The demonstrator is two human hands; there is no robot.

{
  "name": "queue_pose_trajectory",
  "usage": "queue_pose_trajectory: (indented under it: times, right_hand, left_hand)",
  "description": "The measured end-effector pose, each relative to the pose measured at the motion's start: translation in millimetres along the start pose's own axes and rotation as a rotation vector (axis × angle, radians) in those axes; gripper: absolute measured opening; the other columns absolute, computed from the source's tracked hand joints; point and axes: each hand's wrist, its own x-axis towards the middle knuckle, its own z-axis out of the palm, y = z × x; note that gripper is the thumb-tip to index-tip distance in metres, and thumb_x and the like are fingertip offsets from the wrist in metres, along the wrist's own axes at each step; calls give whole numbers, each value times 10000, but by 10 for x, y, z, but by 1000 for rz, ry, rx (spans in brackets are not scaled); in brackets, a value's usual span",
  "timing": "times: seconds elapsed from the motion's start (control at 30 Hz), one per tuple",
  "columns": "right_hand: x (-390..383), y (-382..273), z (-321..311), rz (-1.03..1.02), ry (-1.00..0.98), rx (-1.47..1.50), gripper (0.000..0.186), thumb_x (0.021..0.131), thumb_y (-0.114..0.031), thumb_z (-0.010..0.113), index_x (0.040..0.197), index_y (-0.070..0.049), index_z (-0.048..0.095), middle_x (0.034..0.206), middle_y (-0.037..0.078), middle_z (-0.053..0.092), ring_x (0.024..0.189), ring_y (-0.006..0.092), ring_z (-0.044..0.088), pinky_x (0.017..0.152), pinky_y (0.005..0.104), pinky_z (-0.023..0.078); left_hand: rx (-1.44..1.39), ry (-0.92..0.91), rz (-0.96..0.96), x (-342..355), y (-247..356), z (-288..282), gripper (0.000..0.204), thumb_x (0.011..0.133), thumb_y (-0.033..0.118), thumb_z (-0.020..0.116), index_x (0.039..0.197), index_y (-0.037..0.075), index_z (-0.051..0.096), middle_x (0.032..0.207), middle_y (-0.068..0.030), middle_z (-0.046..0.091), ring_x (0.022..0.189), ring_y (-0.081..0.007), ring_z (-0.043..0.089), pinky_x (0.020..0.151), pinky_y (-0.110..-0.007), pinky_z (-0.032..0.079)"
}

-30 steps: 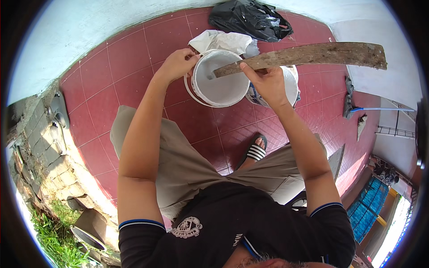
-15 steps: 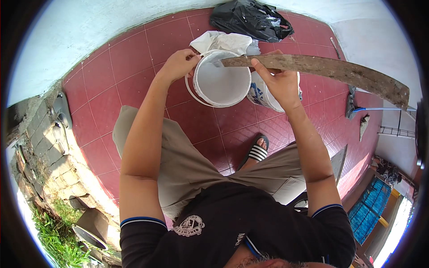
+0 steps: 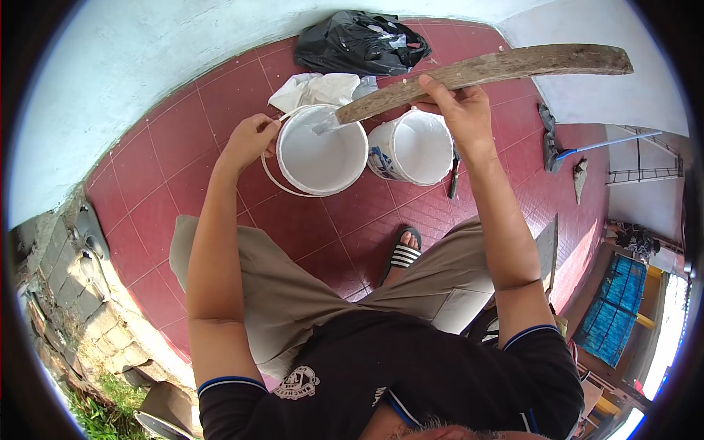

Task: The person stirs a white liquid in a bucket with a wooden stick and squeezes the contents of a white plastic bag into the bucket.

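A white bucket [image 3: 323, 193] with whitish liquid [image 3: 315, 154] in it stands on the floor ahead of me. My left hand [image 3: 251, 144] is closed on its left rim, where the white handle [image 3: 273, 178] meets it. In my right hand [image 3: 463, 116], fingers and thumb clasp a long weathered wooden plank [image 3: 539, 61]. The plank slants down to the left, and its white-smeared lower end is inside the bucket's mouth at the upper right. Close to the right stands a second white bucket [image 3: 380, 160] with blue print, whitish inside.
Behind the buckets lie a white sack [image 3: 315, 90] and a black plastic bag [image 3: 359, 45] near the wall. A dark-handled tool [image 3: 454, 180] rests beside the second bucket. Farther right are dark footwear [image 3: 550, 147] and a blue pole [image 3: 609, 141]. My sandalled foot [image 3: 405, 253] is below.
The plank has swung so that its far end points higher, its lower end slanting more steeply into the bucket. The view has shifted, and more of the second bucket shows. My left hand keeps its hold.
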Motion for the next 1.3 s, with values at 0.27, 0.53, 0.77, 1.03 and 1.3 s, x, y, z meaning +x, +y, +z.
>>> queue_pose_trajectory:
  times: [0.27,0.53,0.77,1.03,1.3]
  right_hand:
    - [151,114,-1484,163,250,251,272,969,-212,686,1079,35,656,1011,163,717,888,278,746,801,324,648]
    - [-314,1750,-2706,327,621,640,296,977,-226,662,1067,51,608,1016,194,705,914,311,742,714,287,666]
    - [-785,3307,-2907,554,859,994,302,982,-197,639,1008,104,630,979,244,722,862,343,748,727,311,677]
    - [-853,4072,-3024,651,787,1172,390,1042,-192,535,1162,178,510,1156,340,641,1028,431,701,837,386,669]
    - [-919,4075,-2923,734,680,1219,408,1058,-227,520,1230,143,514,1234,279,612,1140,452,643,949,455,627]
  left_hand:
    - [10,15,-32,-31,62,46,317,1005,280,612,1050,-30,662,867,-84,683,712,-155,654,658,-296,553]
    - [63,76,-43,-107,70,118,310,1025,278,605,1099,-18,658,894,-68,671,762,-156,671,692,-302,572]
    - [93,129,-67,-190,44,202,320,1044,284,595,1157,-11,646,957,-67,661,842,-149,674,750,-314,594]
    - [109,156,-97,-167,35,333,349,1043,307,601,1181,-12,627,977,-77,659,847,-154,664,770,-313,587]
    - [153,179,-131,-163,164,292,367,1037,326,608,1190,-7,626,989,-71,665,864,-149,661,782,-305,573]
